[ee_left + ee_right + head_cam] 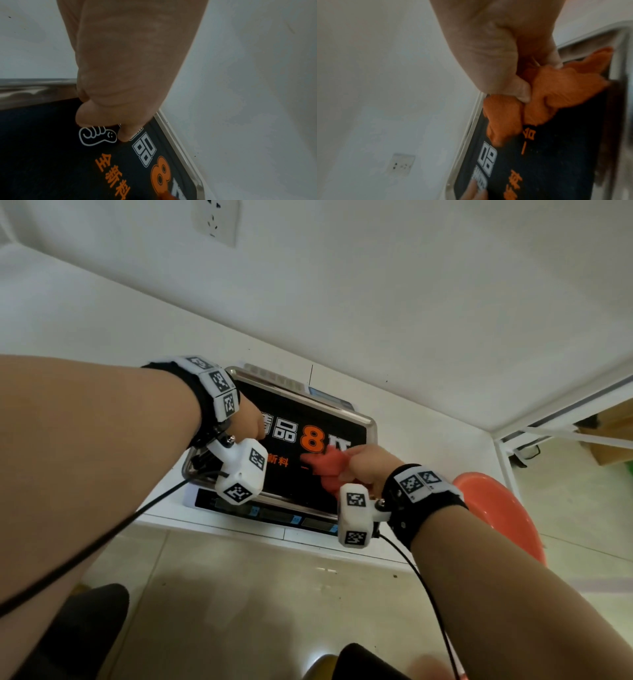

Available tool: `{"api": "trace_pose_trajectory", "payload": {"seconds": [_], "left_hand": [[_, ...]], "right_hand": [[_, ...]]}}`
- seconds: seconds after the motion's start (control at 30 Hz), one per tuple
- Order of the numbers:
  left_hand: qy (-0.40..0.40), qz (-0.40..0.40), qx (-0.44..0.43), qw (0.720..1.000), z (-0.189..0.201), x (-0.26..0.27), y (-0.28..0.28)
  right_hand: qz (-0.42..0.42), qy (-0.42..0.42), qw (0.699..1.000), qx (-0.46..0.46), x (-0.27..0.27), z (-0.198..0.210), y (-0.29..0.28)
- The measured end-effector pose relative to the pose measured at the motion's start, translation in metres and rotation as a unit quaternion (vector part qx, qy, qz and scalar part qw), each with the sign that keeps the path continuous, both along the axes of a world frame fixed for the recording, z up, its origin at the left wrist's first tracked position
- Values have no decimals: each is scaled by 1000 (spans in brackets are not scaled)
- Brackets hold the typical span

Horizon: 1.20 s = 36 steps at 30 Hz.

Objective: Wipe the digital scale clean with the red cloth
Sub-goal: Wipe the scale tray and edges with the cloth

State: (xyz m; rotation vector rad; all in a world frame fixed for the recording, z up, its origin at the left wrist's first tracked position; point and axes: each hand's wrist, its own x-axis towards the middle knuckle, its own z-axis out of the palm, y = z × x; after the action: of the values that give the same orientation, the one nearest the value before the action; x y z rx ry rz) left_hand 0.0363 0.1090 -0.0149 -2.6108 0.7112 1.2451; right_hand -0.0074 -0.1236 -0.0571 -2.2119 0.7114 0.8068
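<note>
Lying bunched on the right part of the digital scale (284, 419), the red cloth (556, 86) sits inside the curled fingers (520, 93) of the right hand (368, 465) — folds stick out past them. The left hand (248, 422) presses its fingertips (126, 134) on the platform's left side, holding nothing, on the white counter (428, 419).

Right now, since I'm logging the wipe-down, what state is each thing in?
Scale: flat on the white counter, black printed sheet on its pan.
Cloth: bunched up, on the pan.
Right hand: grips the cloth.
Left hand: fingertips on the pan's far left part, holding nothing.
Stool: orange, beside the counter.
</note>
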Motion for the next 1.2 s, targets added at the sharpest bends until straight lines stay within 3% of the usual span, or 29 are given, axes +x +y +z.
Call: {"api": "trace_pose_trajectory", "payload": {"seconds": [0.13,0.3,0.43,0.6,0.7,0.8,0.87,0.97,1.07,1.2], "left_hand": [[11,37,-27,999,0,1,-2],[23,19,-15,999,-4,4,-4],[28,38,-37,998,-5,6,-3],[27,71,-64,995,-9,5,0],[15,84,-88,992,-12,4,1],[12,80,-91,993,-12,5,-2],[28,90,-88,992,-12,6,-3],[51,56,-81,994,-15,13,-2],[54,42,-72,995,-18,16,0],[28,35,-61,997,-15,13,1]], "right_hand": [[-55,-39,996,-54,-2,3,6],[131,-44,987,-85,-6,-1,43],[198,-61,977,-57,-7,-5,66],[348,-16,934,-85,-15,4,72],[336,-28,937,-93,-15,11,63],[210,-50,976,-41,-15,17,54],[167,-92,981,-35,-12,15,58],[257,-110,956,-93,-4,0,83],[362,-110,912,-162,-2,-9,110],[392,-132,899,-147,-6,-13,129]]}}
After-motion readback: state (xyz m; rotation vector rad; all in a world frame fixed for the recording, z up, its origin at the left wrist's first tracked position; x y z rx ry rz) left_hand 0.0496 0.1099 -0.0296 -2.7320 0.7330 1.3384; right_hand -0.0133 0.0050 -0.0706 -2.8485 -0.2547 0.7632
